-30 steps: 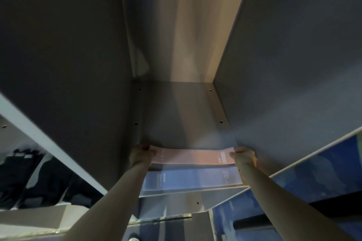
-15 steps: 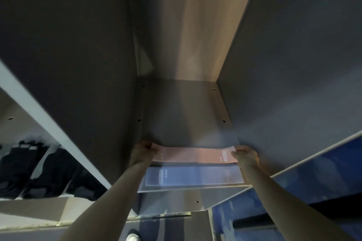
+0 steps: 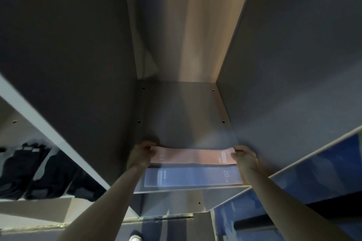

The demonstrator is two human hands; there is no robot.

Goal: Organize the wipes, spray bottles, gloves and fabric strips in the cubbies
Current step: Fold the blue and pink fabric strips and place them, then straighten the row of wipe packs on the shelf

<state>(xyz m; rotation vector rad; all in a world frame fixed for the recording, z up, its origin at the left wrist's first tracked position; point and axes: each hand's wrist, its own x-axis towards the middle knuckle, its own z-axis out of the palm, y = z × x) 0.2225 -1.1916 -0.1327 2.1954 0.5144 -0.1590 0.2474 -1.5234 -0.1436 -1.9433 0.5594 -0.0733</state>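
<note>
Pink strip (image 3: 193, 158) lies left-to-right; fingers of both hands pinch its ends.

Left hand (image 3: 141, 153) and right hand (image 3: 244, 157) curled, arms outstretched.

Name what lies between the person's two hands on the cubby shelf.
In the head view, the pink fabric strip spans the gap, its ends held by the left hand and right hand.

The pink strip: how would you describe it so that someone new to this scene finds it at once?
Look into the tall middle cubby, at the front of its floor. Two flat strips lie there side by side; the pink strip is the farther one, behind the blue strip. Only it is held, by the left hand and right hand.
</note>
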